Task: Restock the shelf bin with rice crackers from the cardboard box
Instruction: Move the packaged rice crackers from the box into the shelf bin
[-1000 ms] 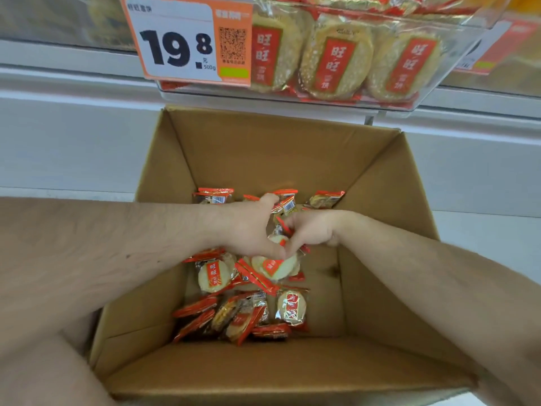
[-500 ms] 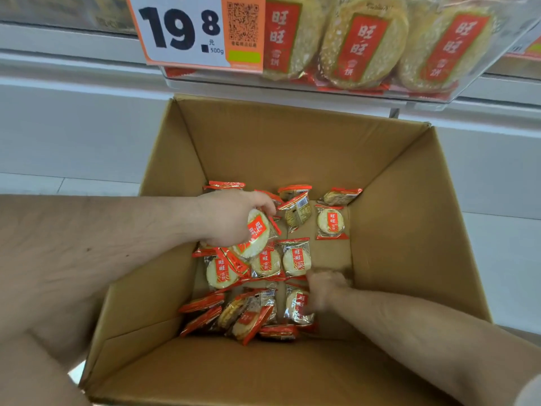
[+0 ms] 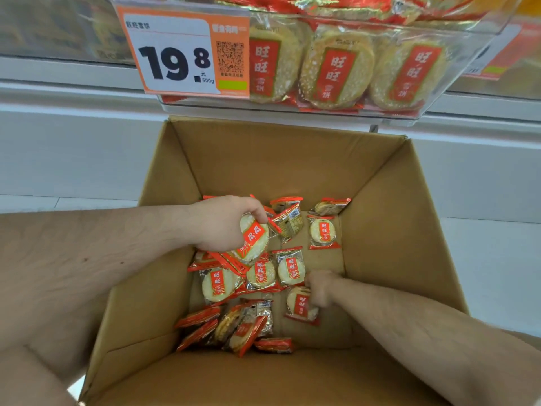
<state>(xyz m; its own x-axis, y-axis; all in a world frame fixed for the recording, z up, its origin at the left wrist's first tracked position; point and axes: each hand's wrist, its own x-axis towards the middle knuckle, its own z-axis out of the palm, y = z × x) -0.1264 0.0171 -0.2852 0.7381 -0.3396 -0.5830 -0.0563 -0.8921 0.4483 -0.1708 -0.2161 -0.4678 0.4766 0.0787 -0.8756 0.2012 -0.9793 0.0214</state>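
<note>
An open cardboard box takes up most of the view, its flaps folded out, standing on the pale floor right under the shelf. Above its far wall hangs the clear shelf bin, already packed with rice crackers in red and gold wrappers pressed face-out against the front. An orange and white price tag reading 19.8 is fixed across the bin's left part.

Both bare forearms reach down into the box from the near side. Loose rice cracker packets lie scattered over the box bottom, thickest on the left and toward the near wall, with a few single ones at the far right corner.

The left hand is raised a little above the pile; its grip is curled round a small stack of packets, the thumb over the top edge. The right hand is lower, near the bottom of the box, fingers bent down onto one packet lying flat; whether that grip has truly closed on it I cannot tell.
</note>
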